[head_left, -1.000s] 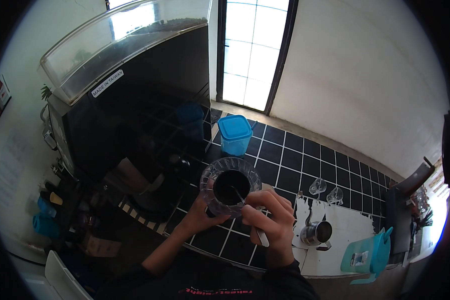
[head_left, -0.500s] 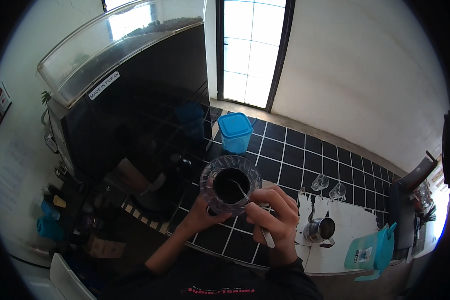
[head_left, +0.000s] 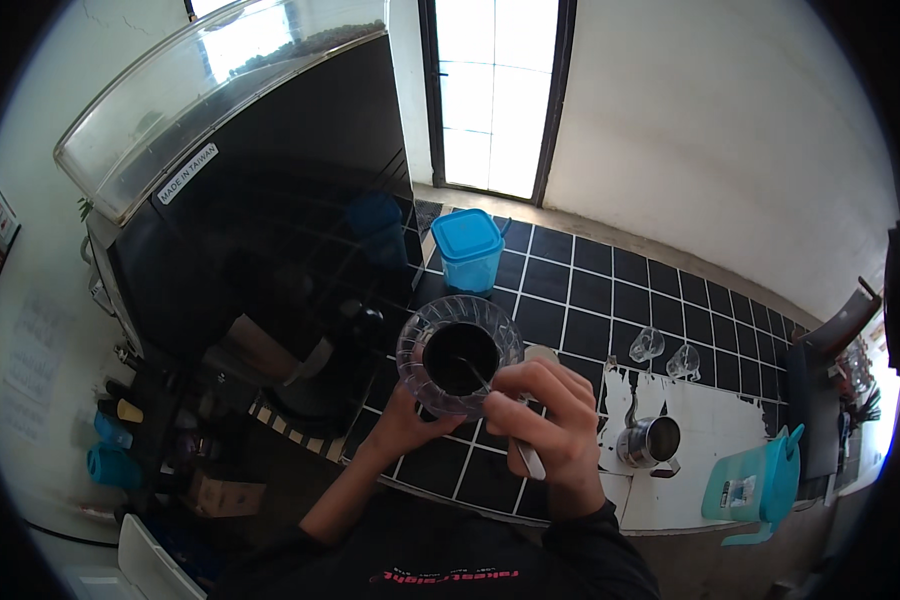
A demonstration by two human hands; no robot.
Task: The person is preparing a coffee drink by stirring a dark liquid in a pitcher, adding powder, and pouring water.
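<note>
Above the black-tiled counter (head_left: 542, 320) I hold a clear, ribbed, wide-rimmed vessel (head_left: 418, 385) with dark contents (head_left: 452, 350). My left hand (head_left: 407, 428) is closed round its lower near side, some fingers hidden beneath it. My right hand (head_left: 552, 420) pinches a metal spoon (head_left: 532, 460) at the vessel's right edge. The spoon slants down, its bowl end sunk in the dark contents and out of sight. A pale rounded thing (head_left: 540, 355) shows behind my right hand, mostly covered. Just beyond the vessel stands a blue lidded container (head_left: 470, 250).
On the right, a metal gooseneck kettle (head_left: 650, 440) and a teal pitcher (head_left: 748, 485) stand on a worn white board (head_left: 710, 408). Two small clear glasses (head_left: 647, 345) sit behind them. A large black machine (head_left: 270, 200) with a clear hopper rises close on the left.
The spoon has shifted slightly within the dark contents while both hands keep their hold. The whole view has moved a little, so the kettle and pitcher appear farther right and slightly higher.
</note>
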